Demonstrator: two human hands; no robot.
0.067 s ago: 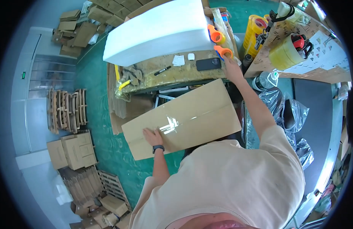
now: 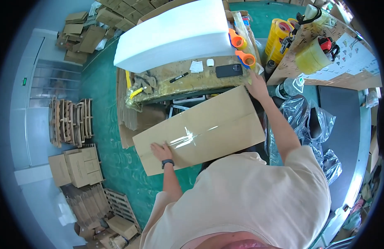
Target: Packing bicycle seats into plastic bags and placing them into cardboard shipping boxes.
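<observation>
On the near-left part of the taped cardboard box (image 2: pixel 200 130), the left hand (image 2: pixel 161 151) lies flat and open, pressing its top. Beyond the box's far-right corner, the right hand (image 2: pixel 256 85) reaches beside the orange tape dispenser (image 2: pixel 246 58) on the table (image 2: pixel 188 81); its grip cannot be told.

You see a bright, evenly lit scene with soft, faint shadows. Glare flashes off the clear tape strip on the cardboard box (image 2: pixel 200 128), and the white foam slab (image 2: pixel 175 33) above it nearly washes out. Away from the box, straight edges bend and the rim darkens to black.
</observation>
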